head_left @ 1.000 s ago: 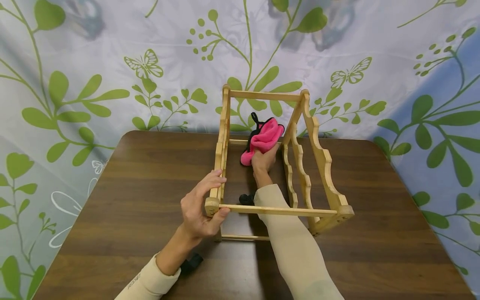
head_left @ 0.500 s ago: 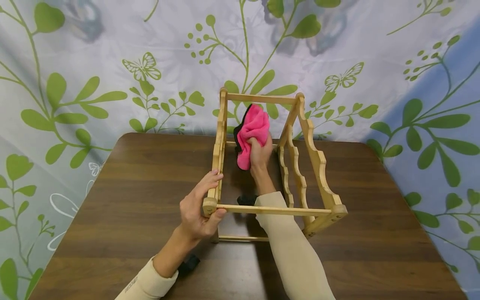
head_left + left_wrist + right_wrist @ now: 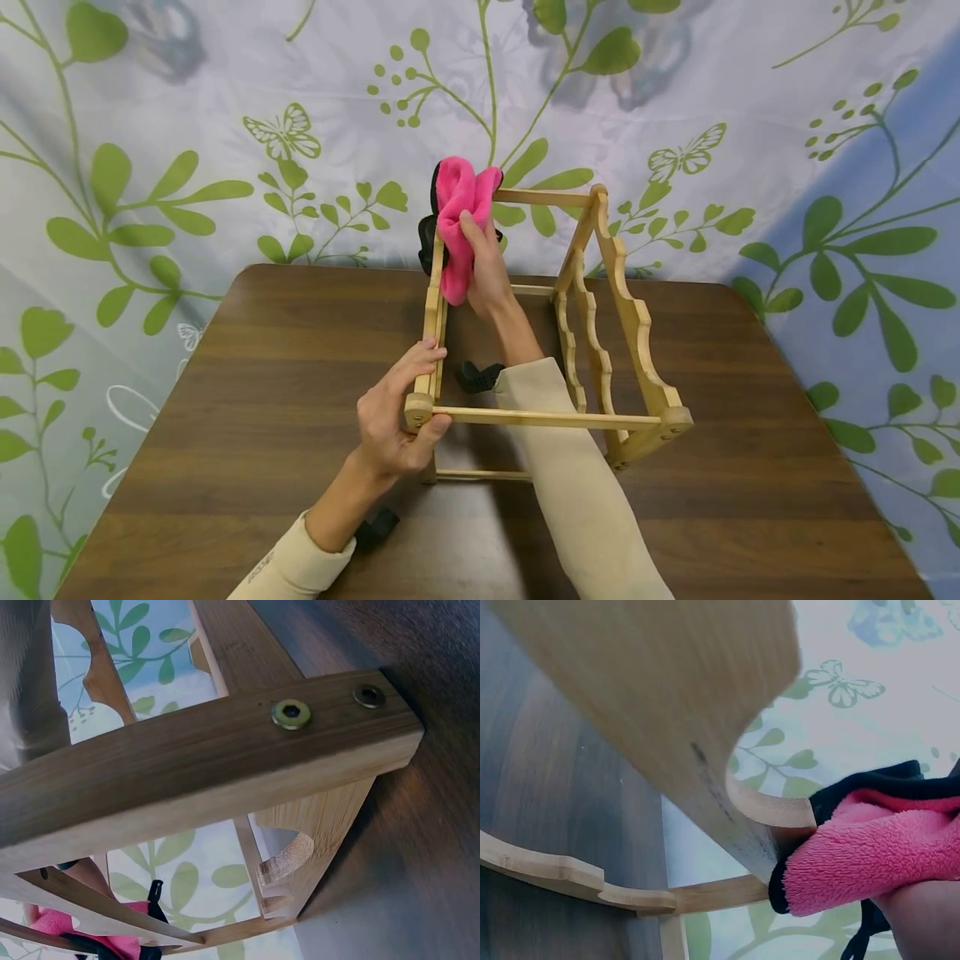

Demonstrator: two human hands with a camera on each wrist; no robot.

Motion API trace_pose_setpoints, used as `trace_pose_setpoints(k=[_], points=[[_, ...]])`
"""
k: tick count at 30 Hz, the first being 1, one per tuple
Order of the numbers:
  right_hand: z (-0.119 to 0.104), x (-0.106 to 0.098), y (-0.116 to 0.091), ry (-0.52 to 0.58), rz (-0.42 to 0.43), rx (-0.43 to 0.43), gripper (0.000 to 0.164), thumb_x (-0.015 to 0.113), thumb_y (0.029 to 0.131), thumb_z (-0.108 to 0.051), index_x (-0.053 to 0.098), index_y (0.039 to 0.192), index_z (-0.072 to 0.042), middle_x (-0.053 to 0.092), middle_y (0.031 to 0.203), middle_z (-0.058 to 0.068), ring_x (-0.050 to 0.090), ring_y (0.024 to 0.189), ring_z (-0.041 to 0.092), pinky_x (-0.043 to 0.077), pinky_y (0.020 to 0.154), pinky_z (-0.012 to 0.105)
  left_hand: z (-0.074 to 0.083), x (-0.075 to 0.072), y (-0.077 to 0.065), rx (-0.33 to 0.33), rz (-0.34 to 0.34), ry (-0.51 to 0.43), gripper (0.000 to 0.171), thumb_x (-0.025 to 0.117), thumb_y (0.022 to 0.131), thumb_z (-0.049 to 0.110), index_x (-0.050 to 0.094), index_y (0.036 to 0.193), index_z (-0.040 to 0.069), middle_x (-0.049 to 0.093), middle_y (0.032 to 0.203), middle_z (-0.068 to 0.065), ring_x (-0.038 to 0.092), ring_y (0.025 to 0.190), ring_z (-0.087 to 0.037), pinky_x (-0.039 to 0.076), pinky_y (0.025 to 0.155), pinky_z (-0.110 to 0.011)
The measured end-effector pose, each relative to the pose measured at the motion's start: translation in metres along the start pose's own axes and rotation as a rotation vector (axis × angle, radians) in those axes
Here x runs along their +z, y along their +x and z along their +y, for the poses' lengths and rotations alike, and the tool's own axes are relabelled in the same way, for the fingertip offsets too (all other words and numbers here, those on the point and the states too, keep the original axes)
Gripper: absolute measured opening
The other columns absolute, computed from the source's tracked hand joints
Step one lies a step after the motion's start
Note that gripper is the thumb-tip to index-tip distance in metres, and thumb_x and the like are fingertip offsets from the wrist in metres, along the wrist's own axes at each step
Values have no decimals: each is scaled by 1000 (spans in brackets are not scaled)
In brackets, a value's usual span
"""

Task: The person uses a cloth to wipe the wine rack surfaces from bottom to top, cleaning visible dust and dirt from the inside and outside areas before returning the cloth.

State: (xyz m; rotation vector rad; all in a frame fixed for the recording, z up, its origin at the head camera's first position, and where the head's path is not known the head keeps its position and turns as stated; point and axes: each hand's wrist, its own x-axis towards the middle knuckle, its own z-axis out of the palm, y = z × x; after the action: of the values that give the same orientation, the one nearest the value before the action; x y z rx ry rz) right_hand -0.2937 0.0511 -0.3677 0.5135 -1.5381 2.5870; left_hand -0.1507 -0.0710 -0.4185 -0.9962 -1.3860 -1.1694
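A light wooden rack (image 3: 543,418) with scalloped side rails stands on the table. At its near left corner my left hand (image 3: 397,417) grips the frame, thumb under the front bar and fingers over the left rail. My right hand (image 3: 486,262) reaches through the frame and holds a bunched pink cloth (image 3: 457,200) with black edging against the far end of the left rail. In the right wrist view the fluffy cloth (image 3: 877,851) folds over the end of a curved wooden rail (image 3: 765,806). The left wrist view shows a rack beam (image 3: 202,757) with two bolts close up.
The brown wooden table (image 3: 285,350) reaches back to a hanging fabric backdrop (image 3: 330,67) printed with green leaves and butterflies. The rack's right scalloped rails (image 3: 630,308) stand beside my right forearm. Black wrist-worn pieces (image 3: 478,377) show near both wrists.
My right hand has carried the pink cloth left and up, from inside the rack onto its far left rail. The left hand keeps its grip on the near corner.
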Motion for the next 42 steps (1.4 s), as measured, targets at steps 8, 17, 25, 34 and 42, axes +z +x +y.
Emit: trace_pose_setpoints(k=[8,17,25,34,42], points=[[-8,-1,-3,-58,-17,136,44,46,104,-19,36,146,-14,52,118,4,54,105,15,54,87,35,0,1,2,8,14,3,50,59,97,33,58,92,-17,67,95,-29,67,99,-40,53,93,-40],[-17,0,-35,-192,-124,119,45,43,105,-15,28,146,-5,46,126,5,50,112,15,44,97,28,1,1,2,6,23,-4,51,60,97,34,57,92,-17,67,94,-29,67,98,-40,53,94,-38],[-33,0,-79,-408,-314,53,59,39,105,-15,9,155,-6,26,148,11,30,133,16,29,111,34,2,0,3,-8,11,-28,60,49,102,40,56,96,-19,66,99,-32,65,107,-37,51,96,-41],[-49,0,-126,-270,-497,239,74,34,97,-14,-14,152,-4,-3,156,16,7,141,23,20,114,39,7,3,3,9,91,158,59,39,105,38,61,92,-15,59,91,-30,59,89,-44,48,98,-40],[-54,-20,-138,-267,-565,194,70,72,89,-20,29,141,0,49,124,15,53,111,22,48,93,31,8,6,1,4,98,223,58,38,105,39,60,91,-13,60,89,-27,59,85,-41,44,103,-44]])
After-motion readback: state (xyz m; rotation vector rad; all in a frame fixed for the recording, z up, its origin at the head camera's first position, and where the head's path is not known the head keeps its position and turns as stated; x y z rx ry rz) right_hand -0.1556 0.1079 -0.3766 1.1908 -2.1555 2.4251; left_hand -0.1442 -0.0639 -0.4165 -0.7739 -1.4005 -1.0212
